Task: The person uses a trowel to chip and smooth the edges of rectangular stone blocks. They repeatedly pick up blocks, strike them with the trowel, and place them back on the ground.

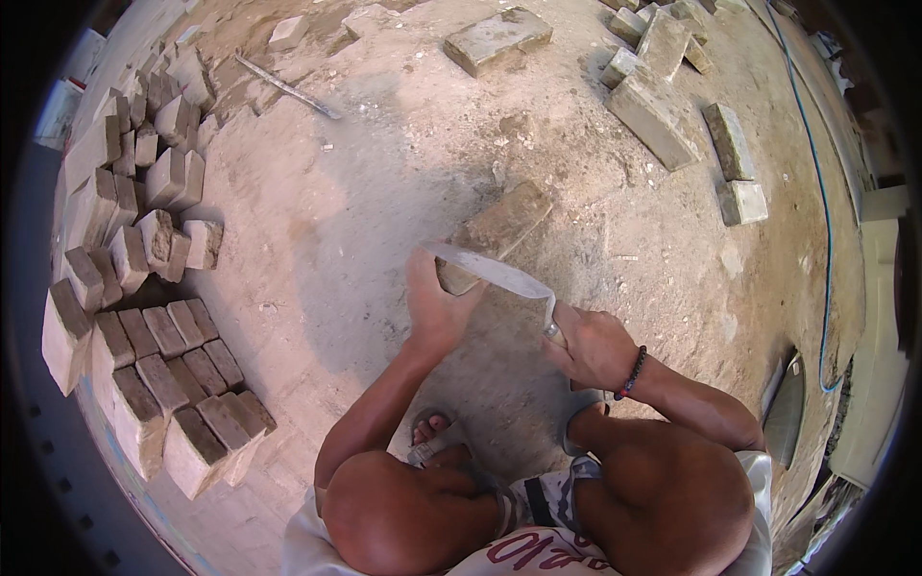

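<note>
A long grey-brown brick (pixel 509 223) lies slantwise in front of me, its near end lower left and its far end upper right. My left hand (pixel 438 305) is closed around that near end. In my right hand (pixel 597 348) is the handle of a trowel (pixel 501 276). The pale metal blade reaches left across the brick's near end, its tip close to my left fingers. Whether the blade touches the brick, I cannot tell. My bent knees are below, on either side of my arms.
Stacked bricks (pixel 163 360) stand on the left, with a looser pile (pixel 168 178) beyond. A thin bar (pixel 286 86) lies farther off. Single bricks and a heap (pixel 663 43) are at the far right. A blue hose (pixel 816 163) runs down the right side over dusty ground.
</note>
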Motion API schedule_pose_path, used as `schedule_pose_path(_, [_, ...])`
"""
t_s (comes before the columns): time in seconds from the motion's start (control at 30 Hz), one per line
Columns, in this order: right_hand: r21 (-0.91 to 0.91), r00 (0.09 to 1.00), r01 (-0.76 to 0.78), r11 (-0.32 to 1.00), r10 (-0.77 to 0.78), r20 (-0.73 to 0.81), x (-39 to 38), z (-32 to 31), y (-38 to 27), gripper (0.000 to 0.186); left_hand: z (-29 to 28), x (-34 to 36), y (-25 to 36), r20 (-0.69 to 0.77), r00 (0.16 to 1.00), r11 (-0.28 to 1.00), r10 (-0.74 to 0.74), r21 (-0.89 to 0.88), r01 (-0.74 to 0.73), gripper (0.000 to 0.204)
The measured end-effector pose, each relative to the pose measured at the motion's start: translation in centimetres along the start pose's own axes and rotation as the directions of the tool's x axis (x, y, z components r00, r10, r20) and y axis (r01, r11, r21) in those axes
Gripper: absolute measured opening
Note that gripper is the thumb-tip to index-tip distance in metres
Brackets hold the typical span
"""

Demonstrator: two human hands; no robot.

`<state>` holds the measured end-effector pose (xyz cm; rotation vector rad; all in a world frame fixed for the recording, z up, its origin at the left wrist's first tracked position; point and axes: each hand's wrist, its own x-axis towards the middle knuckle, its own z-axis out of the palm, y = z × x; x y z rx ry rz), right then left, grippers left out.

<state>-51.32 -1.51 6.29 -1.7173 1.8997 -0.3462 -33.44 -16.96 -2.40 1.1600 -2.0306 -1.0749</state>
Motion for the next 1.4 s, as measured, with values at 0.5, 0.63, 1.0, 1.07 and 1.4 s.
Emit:
schedule_pose_path(0.5, [-0.087, 0.911, -0.41, 0.908, 0.403, -0.088, 4.9, -0.3, 12.3, 0.032, -0.3, -1.7, -1.3, -0.021, 0.995, 0.995, -0.095, 0.029, 0.096, 0.075])
schedule_pose_path(0.63, [0.01, 0.975, -0.221, 0.975, 0.221, -0.015, 2.1, -2.1, 0.7, 0.033, -0.7, -1.6, -1.8, -0.035, 0.994, 0.994, -0.103, -0.031, 0.102, 0.071])
schedule_pose_path(1.0, [-0.13, 0.999, 0.014, 0.991, -0.007, 0.053, -1.6, 1.9, -0.6, 0.027, 0.3, -1.4, -2.5, -0.037, 0.999, 1.0, 0.006, -0.012, -0.006, 0.068])
schedule_pose_path(1.07, [-0.173, 0.999, -0.002, 0.985, 0.009, 0.04, -0.8, 2.3, 0.6, 0.027, 0.3, -1.7, -2.8, -0.02, 0.999, 0.996, -0.045, -0.084, 0.043, 0.07])
schedule_pose_path(1.4, [-0.091, 0.995, -0.081, 0.993, 0.074, -0.073, 0.2, 0.0, 1.6, 0.037, 0.4, -1.4, -2.0, -0.011, 0.996, 0.988, -0.085, -0.13, 0.082, 0.074])
